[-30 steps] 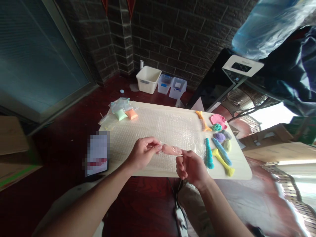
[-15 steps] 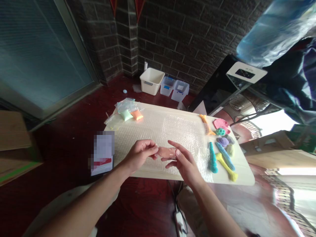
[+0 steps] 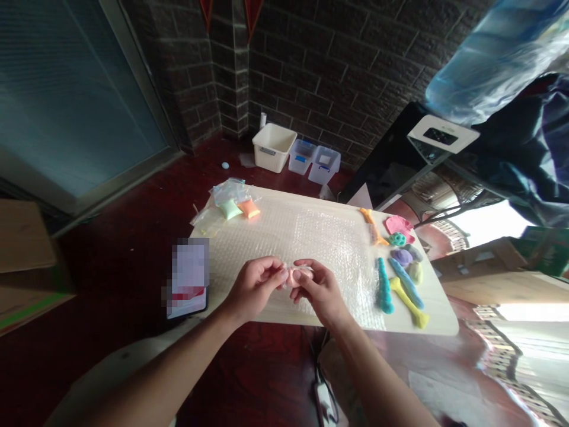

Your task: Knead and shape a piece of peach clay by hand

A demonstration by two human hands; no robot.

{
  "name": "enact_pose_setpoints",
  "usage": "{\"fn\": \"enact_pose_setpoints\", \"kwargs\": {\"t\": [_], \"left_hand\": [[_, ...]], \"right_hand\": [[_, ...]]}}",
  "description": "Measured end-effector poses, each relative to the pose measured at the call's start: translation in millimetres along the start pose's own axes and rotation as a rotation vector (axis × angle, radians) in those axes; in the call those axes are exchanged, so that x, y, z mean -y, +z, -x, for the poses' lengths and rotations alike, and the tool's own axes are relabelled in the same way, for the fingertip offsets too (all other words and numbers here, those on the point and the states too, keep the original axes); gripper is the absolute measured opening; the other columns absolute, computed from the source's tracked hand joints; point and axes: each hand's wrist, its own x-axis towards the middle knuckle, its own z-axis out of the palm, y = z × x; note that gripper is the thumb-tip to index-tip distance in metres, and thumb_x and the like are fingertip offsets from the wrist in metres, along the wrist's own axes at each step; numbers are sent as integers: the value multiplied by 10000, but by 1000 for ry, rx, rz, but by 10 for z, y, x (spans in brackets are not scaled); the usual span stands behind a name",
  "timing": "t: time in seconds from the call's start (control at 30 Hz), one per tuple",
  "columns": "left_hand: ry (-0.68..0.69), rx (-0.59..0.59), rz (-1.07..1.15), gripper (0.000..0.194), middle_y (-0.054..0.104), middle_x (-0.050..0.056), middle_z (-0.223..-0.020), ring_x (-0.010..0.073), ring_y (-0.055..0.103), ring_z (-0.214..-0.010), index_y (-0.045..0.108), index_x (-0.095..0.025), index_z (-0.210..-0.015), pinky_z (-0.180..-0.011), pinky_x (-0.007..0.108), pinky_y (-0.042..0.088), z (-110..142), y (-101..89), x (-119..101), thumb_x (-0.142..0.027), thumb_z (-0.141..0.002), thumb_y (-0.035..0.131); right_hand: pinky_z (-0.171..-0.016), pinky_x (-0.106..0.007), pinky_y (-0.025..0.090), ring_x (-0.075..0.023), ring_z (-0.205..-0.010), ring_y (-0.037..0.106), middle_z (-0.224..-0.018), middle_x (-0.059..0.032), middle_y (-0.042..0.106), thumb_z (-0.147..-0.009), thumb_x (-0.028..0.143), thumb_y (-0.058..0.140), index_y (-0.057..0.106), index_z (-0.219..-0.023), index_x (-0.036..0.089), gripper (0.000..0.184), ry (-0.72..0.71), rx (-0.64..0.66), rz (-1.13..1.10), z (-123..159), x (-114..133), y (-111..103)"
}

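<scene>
Pinching one pink packet (image 3: 291, 277): two hands (image 3: 251, 288).

Beyond our left hand (image 3: 255, 287) and right hand (image 3: 323, 293), we have a broad way over the flat, transparent bubble wrap (image 3: 326, 240); between them, the soft pink lump in clear film (image 3: 293, 277) closes the gap. On the left, the pale green pillow-shaped packet (image 3: 230, 209) and orange pillow-shaped packet (image 3: 249, 208) stand in our way; on the right, the knobbly turquoise clay stick (image 3: 384, 287) and yellow bone-shaped clay piece (image 3: 409, 302) block a low pass
</scene>
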Motion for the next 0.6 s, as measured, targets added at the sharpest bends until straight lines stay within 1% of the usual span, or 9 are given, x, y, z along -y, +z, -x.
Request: {"fn": "enact_pose_setpoints", "kwargs": {"t": [0.1, 0.13, 0.17, 0.2, 0.27, 0.3, 0.4, 0.5, 0.6], "left_hand": [[-23, 31, 31, 305, 664, 25, -742, 155, 607, -720, 620, -160, -769, -683, 271, 465, -34, -3, 5, -416, -927, 667], [-28, 38, 31, 307, 653, 22, -736, 152, 594, -710, 612, -161, -764, -675, 273, 459, -46, -3, 15, -417, -924, 666], [-32, 42, 31, 308, 638, 17, -726, 149, 578, -696, 602, -162, -759, -665, 275, 452, -58, -2, 29, -417, -922, 664], [-32, 43, 28, 307, 622, 11, -717, 146, 562, -683, 594, -165, -755, -654, 276, 444, -68, -1, 46, -415, -920, 661], [-17, 32, -4, 306, 592, 2, -702, 144, 535, -668, 580, -170, -745, -636, 279, 428, -82, 3, 84, -411, -920, 651], [-2, 19, -35, 306, 577, -2, -696, 145, 524, -666, 577, -172, -741, -629, 280, 417, -85, 5, 102, -409, -923, 645], [39, -12, -121, 312, 545, -9, -693, 146, 510, -673, 567, -177, -731, -622, 280, 392, -84, 7, 137, -405, -934, 631], [39, 11, -151, 317, 543, -10, -702, 146, 510, -681, 572, -175, -739, -629, 279, 387, -76, 5, 135, -411, -945, 621], [31, 46, -160, 330, 549, -7, -709, 148, 510, -687, 587, -172, -754, -633, 279, 390, -72, 10, 109, -430, -957, 614]], "right_hand": [[-549, -240, 586, -164, -716, 739, -958, -42, 780, -739, 378, 949, 699, -1204, 227, 549, -25, 26, 4, 15, 27, -40], [-566, -244, 594, -172, -764, 742, -1012, -45, 781, -705, 348, 969, 720, -1211, 240, 574, -56, 31, 38, 19, 38, -56], [-567, -242, 591, -171, -773, 733, -1017, -46, 782, -685, 327, 980, 748, -1192, 241, 564, -84, 38, 87, 23, 46, -72], [-556, -237, 578, -159, -740, 713, -972, -45, 784, -684, 320, 979, 777, -1150, 230, 516, -100, 48, 140, 26, 50, -84], [-516, -223, 538, -123, -624, 641, -802, -34, 761, -717, 346, 960, 821, -1042, 193, 385, -102, 56, 225, 30, 48, -97], [-495, -219, 517, -108, -576, 602, -736, -25, 739, -729, 367, 951, 831, -1006, 181, 355, -94, 49, 247, 30, 42, -97], [-441, -211, 456, -79, -483, 519, -635, 3, 685, -702, 401, 965, 835, -972, 171, 379, -85, -2, 270, 26, 22, -75], [-405, -209, 404, -78, -440, 494, -585, 15, 655, -669, 404, 983, 826, -929, 160, 390, -65, -33, 278, 19, 22, -53], [-430, -221, 434, -90, -463, 522, -614, 4, 675, -663, 408, 986, 821, -927, 155, 401, -42, 2, 250, 23, 47, -66]]}}
